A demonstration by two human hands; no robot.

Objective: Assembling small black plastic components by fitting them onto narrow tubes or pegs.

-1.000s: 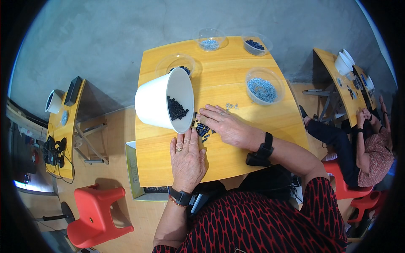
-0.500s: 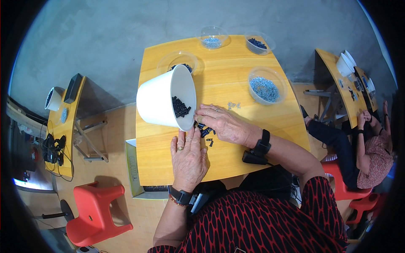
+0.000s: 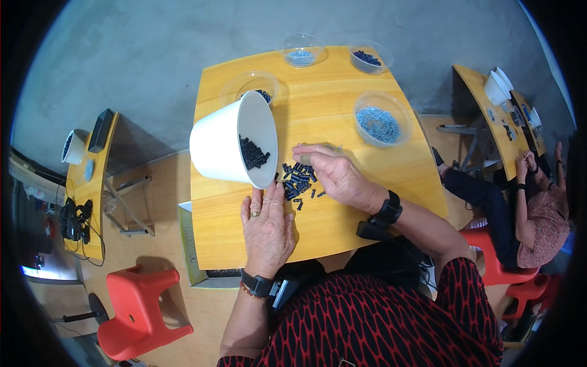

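A white bucket (image 3: 215, 145) lies tipped on its side on the table, its mouth facing right. Small black cylindrical pieces (image 3: 252, 153) are heaped inside, near the lower rim. Just outside the mouth, more of these pieces form a loose pile (image 3: 298, 179) on the wood. My left hand (image 3: 267, 235) lies flat with fingers stretched toward the lower rim, the fingertips at or against it. Over the right side of the pile hovers my right hand (image 3: 342, 177), fingers extended and apart from the bucket; nothing shows in its grasp.
Clear plastic bowls stand on the table (image 3: 318, 110): one with bluish-silver small parts (image 3: 378, 125), another at the back (image 3: 301, 57), one with dark pieces (image 3: 368, 59), and one behind the bucket (image 3: 249, 87). A red stool (image 3: 137, 312) stands left. Another person (image 3: 541, 214) sits right.
My right hand has moved right, away from the bucket's mouth, uncovering the pile of black pieces. My left hand stays at the rim. The whole view has shifted slightly.
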